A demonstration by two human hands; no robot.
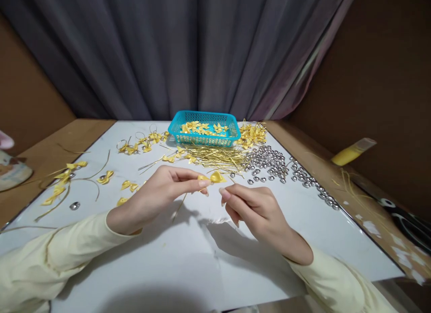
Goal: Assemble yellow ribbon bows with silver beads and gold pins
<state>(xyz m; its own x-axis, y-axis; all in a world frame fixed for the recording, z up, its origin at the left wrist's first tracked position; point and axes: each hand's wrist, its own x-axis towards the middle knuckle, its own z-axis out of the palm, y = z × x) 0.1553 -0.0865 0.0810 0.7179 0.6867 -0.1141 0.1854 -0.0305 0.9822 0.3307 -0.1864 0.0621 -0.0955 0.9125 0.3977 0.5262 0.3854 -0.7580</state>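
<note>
Head camera view: over a white-topped counter (151, 263), the left hand (155, 189) pinches a yellow ribbon bow (216, 177) between thumb and fingers, in front of the wearer. Just beside the bow, the right hand (264, 214) has its fingertips drawn together; whether they grip anything, I cannot tell. Beyond, gold wires (218, 156) lie before a turquoise basket (204, 139), with small silver pieces (267, 160) scattered to the right.

Single cam, worn on head; looks fwd & down over counter (175, 263) from its near side. Fairly close to L hand (164, 187) & R hand (259, 209), both approx. mid-frame, sleeves (70, 250) entering lower L & R. Wide view, reaching back to curtain (215, 48) across top.
</note>
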